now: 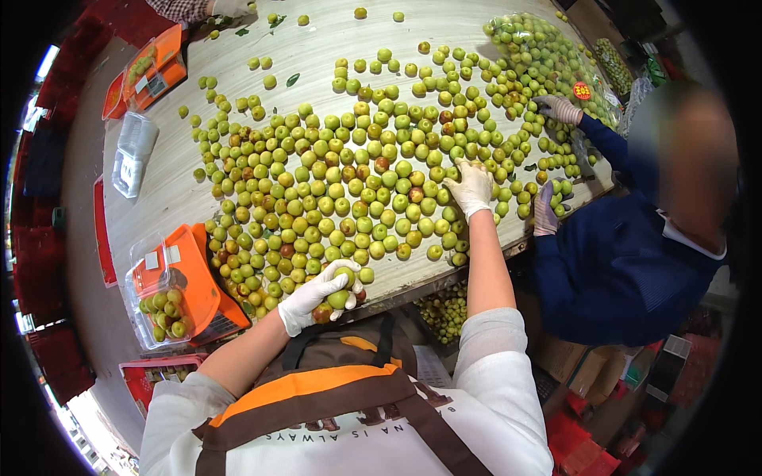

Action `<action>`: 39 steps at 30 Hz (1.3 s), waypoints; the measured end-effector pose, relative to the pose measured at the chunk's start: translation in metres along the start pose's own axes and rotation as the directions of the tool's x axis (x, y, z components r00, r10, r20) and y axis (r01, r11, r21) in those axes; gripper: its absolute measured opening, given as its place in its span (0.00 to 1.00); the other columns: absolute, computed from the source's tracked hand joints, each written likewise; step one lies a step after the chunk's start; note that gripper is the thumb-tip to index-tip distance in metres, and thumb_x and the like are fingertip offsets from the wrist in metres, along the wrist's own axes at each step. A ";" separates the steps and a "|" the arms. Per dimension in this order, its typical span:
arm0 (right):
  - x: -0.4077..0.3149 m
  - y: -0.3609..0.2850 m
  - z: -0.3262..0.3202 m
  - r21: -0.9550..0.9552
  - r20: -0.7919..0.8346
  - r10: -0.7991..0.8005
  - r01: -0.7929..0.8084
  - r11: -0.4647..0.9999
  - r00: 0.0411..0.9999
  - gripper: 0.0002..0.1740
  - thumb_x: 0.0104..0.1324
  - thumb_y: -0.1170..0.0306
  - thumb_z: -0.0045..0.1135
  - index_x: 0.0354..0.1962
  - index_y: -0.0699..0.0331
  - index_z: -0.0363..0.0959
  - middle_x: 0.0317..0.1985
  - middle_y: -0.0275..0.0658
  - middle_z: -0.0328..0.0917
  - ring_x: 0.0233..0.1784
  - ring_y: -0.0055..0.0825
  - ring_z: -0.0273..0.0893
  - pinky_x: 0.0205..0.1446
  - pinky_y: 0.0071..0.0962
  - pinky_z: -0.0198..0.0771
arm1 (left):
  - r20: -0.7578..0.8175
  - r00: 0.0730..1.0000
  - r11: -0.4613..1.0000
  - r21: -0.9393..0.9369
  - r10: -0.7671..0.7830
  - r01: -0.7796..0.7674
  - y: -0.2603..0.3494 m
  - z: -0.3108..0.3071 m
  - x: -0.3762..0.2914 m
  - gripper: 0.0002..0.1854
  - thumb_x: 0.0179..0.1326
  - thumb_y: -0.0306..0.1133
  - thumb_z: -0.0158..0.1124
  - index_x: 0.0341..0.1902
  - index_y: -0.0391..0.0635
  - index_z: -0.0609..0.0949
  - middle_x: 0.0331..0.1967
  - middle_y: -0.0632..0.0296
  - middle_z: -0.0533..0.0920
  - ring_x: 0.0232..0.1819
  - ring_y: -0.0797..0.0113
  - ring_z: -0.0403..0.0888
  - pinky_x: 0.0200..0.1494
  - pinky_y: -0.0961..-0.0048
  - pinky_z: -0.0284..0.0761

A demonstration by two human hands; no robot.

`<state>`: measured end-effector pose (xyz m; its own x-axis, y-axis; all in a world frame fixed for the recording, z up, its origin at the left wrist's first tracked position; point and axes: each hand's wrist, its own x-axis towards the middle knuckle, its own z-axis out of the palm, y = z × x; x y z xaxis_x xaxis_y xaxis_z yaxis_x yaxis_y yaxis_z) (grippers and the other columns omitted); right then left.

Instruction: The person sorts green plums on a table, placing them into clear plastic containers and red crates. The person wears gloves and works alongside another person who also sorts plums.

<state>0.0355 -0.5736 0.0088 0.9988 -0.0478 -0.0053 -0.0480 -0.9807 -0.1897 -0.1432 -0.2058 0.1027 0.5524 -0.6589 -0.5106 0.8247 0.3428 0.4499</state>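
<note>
Green jujubes (315,172), some with brown-red patches, are spread thickly over the pale table (309,41). In my white-gloved left hand (321,294), near the front edge, several jujubes (338,298) are cupped against the palm. My right hand (472,189), also gloved, reaches among the fruit on the right side. Its thumb and fingers are apart around a jujube, and whether they grip it is unclear. To the left, an open clear plastic clamshell box (141,324) rests on an orange weighing scale (199,268) and holds several jujubes.
A co-worker in a dark blue top (619,268) stands at right, gloved hands among fruit beside a large clear bag (547,53) of jujubes. Clear boxes (134,154) and another orange scale (161,71) stand at left. Another person's gloved hand (232,7) shows at the far edge.
</note>
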 end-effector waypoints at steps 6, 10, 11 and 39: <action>-0.036 -0.053 -0.035 0.975 0.133 -0.031 -0.125 0.186 0.991 0.29 0.61 0.85 0.62 0.60 0.62 0.73 0.58 0.39 0.77 0.62 0.25 0.75 0.65 0.28 0.72 | -0.032 0.989 0.985 -0.099 0.141 -0.144 -0.005 0.000 -0.025 0.18 0.76 0.48 0.52 0.62 0.53 0.70 0.43 0.59 0.78 0.32 0.74 0.80 0.19 0.84 0.73; -0.098 -0.120 -0.070 0.981 0.000 -0.183 -0.035 -0.189 0.983 0.33 0.62 0.87 0.59 0.65 0.62 0.68 0.62 0.41 0.75 0.65 0.28 0.73 0.72 0.30 0.66 | -0.076 0.979 0.977 -0.093 0.187 -0.194 -0.007 -0.006 -0.056 0.16 0.76 0.46 0.55 0.59 0.52 0.71 0.46 0.58 0.77 0.33 0.72 0.80 0.19 0.83 0.73; -0.107 -0.139 -0.075 0.974 -0.030 -0.211 -0.018 -0.224 0.977 0.33 0.62 0.86 0.60 0.65 0.61 0.68 0.62 0.42 0.75 0.66 0.31 0.73 0.72 0.33 0.66 | -0.091 0.975 0.975 -0.081 0.201 -0.208 -0.008 -0.007 -0.065 0.16 0.75 0.45 0.56 0.58 0.52 0.71 0.46 0.57 0.76 0.32 0.71 0.79 0.18 0.83 0.73; -0.323 -0.491 -0.104 0.982 0.180 -0.768 -0.151 0.110 0.615 0.20 0.69 0.71 0.63 0.56 0.68 0.74 0.49 0.38 0.79 0.47 0.21 0.76 0.54 0.25 0.74 | -0.321 0.656 0.374 -0.617 0.683 -0.692 -0.074 -0.140 -0.374 0.31 0.76 0.58 0.43 0.60 0.41 0.75 0.48 0.51 0.84 0.35 0.68 0.85 0.17 0.78 0.76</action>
<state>-0.2639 -0.0958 0.2056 0.6515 0.7578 -0.0344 -0.1524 0.0863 -0.9845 -0.3936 0.1087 0.1579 0.9646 0.0173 -0.2630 0.0011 0.9976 0.0694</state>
